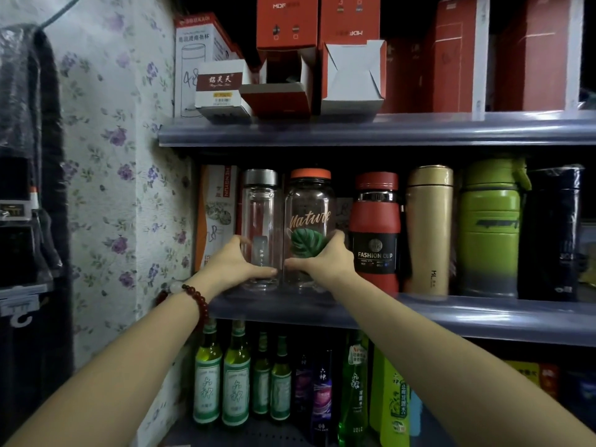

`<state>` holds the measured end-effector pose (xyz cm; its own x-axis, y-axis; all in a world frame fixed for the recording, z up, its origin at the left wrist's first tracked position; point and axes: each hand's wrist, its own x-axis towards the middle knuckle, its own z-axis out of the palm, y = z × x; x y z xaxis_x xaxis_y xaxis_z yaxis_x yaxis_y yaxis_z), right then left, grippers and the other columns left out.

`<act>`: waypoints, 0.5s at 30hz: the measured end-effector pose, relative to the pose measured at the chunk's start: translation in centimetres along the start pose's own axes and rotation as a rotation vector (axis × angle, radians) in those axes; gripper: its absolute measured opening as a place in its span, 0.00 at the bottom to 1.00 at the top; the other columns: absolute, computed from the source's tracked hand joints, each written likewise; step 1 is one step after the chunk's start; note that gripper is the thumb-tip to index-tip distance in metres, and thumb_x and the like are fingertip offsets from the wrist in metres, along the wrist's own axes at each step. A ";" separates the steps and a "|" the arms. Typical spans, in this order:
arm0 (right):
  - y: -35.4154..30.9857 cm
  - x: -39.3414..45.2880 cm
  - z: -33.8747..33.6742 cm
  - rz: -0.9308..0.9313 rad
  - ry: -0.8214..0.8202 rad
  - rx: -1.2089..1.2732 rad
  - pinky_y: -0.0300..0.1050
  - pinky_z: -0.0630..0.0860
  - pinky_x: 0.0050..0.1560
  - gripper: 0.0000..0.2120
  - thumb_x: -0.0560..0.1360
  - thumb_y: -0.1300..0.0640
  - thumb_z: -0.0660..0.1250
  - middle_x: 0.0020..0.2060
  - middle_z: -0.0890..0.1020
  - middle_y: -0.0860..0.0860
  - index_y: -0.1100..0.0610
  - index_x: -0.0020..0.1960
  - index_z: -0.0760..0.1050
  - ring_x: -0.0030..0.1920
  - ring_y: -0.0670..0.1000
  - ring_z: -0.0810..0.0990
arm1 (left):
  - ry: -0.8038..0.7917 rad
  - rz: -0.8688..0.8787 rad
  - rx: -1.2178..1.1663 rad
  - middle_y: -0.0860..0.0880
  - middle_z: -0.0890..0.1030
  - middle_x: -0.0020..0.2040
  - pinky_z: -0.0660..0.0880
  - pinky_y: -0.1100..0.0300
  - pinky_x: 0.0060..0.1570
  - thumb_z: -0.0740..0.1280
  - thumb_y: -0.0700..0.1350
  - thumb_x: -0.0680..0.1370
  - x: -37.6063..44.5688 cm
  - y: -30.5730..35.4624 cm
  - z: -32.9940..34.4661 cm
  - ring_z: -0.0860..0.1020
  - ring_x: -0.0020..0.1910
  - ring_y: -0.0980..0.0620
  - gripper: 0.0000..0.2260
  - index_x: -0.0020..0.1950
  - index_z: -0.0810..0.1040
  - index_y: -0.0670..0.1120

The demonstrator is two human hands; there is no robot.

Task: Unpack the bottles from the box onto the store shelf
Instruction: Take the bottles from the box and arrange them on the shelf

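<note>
Two clear bottles stand upright side by side at the left end of the middle shelf (451, 314). The slim glass bottle (259, 217) has a silver cap; my left hand (230, 264) wraps around its lower part. The wider clear bottle (309, 214) has an orange lid, "Nature" lettering and a green leaf; my right hand (324, 261) grips its lower part. Both bottle bases rest on the shelf. To their right stand a red "Fashion Cup" bottle (375, 230), a gold flask (429, 227), a green flask (490, 227) and a black one (551, 233).
Red and white cartons (287, 59), some with open flaps, fill the top shelf (354, 130). Several green and purple bottles (238, 372) stand on the shelf below. A flowered wall (116, 188) borders the left side. A tall carton (216, 217) stands behind the slim bottle.
</note>
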<state>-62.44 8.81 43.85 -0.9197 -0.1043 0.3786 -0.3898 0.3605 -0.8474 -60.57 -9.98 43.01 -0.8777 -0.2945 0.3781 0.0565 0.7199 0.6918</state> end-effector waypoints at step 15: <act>0.7 0.3 -0.8 0.001 -0.010 0.021 0.36 0.71 0.37 0.43 0.65 0.52 0.80 0.63 0.75 0.56 0.60 0.70 0.60 0.52 0.52 0.75 | 0.009 0.029 0.054 0.49 0.77 0.57 0.76 0.53 0.54 0.78 0.58 0.61 -1.0 1.0 0.2 0.76 0.53 0.50 0.36 0.63 0.66 0.51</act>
<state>-62.93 9.72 43.67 -0.9203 -0.1132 0.3744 -0.3899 0.3411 -0.8553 -59.75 -8.86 43.24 -0.8719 -0.2784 0.4029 0.0558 0.7608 0.6466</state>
